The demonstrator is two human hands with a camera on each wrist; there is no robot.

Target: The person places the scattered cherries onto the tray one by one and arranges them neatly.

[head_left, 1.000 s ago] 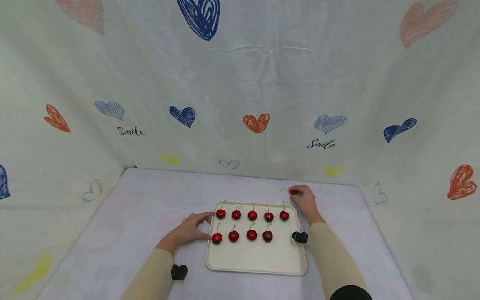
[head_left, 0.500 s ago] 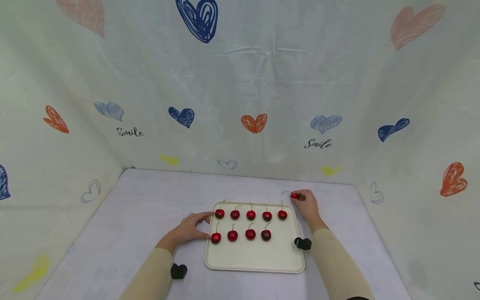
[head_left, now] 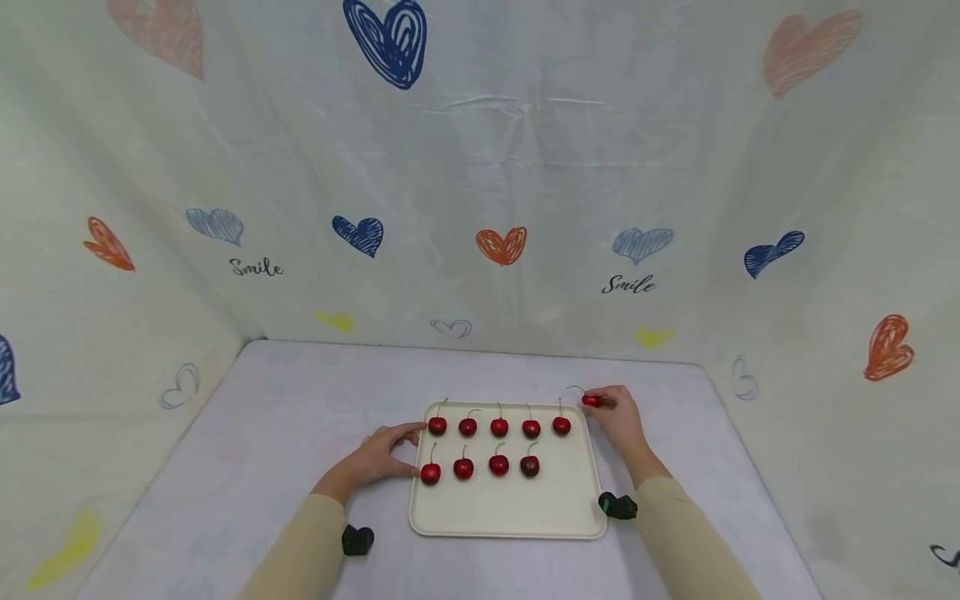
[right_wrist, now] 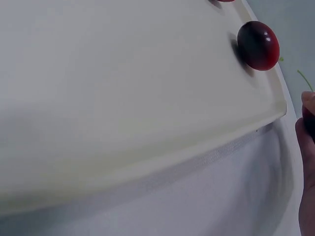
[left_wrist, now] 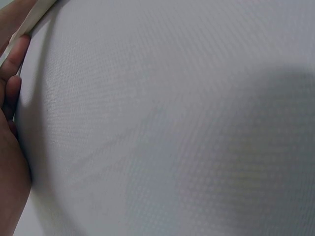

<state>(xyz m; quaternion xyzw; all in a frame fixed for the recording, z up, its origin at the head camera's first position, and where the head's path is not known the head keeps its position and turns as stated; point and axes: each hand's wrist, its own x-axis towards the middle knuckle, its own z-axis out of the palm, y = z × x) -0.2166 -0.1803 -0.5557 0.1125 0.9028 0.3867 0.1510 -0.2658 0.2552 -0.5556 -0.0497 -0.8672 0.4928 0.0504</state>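
Note:
A cream tray [head_left: 510, 512] lies on the pale table and carries several red cherries in two rows, such as one at the back right [head_left: 561, 426] and one at the front left [head_left: 430, 473]. My right hand [head_left: 617, 415] pinches another red cherry [head_left: 590, 401] by the tray's back right corner, just off the rim. In the right wrist view the tray's corner [right_wrist: 266, 110] and the back right cherry [right_wrist: 258, 45] show, with my fingers [right_wrist: 307, 142] at the frame edge. My left hand [head_left: 382, 454] rests on the table with relaxed fingers touching the tray's left rim [left_wrist: 30, 24].
A white cloth printed with hearts and "Smile" forms walls at the back and both sides [head_left: 480, 192]. Bare table cloth [head_left: 300, 400] spreads around the tray. Small black wrist cameras sit on both sleeves [head_left: 357, 540] [head_left: 617, 505].
My right hand has drawn the pinched cherry nearer and slightly right, down to the tray's back right corner. The left hand stays in place.

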